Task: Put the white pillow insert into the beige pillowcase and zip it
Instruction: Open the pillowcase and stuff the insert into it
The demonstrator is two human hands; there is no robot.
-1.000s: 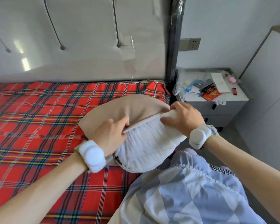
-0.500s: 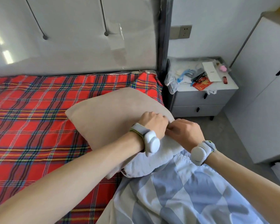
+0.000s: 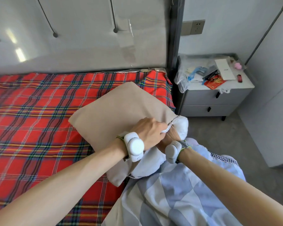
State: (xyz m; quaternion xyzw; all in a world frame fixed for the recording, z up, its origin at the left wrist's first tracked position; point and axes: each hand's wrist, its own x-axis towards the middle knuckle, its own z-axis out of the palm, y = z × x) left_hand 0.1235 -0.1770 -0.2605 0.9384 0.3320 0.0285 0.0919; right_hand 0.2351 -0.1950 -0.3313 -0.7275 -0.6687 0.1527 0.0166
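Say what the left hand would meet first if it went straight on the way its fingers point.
Probably the white pillow insert, bulging from the beige pillowcase just beyond the left hand; depth is unclear.

Lying tilted across the right edge of the red plaid bedsheet [image 3: 39, 111]: a plain, smooth beige pillowcase [image 3: 121, 110], one corner pointing toward the far side, the open side facing near right. Bulging with a white pillow insert [image 3: 180, 126] sitting mostly inside. Poking out of the opening at the far end as a rounded white lump, and spilling out again at the near end in crumpled folds. Gaping unzipped.
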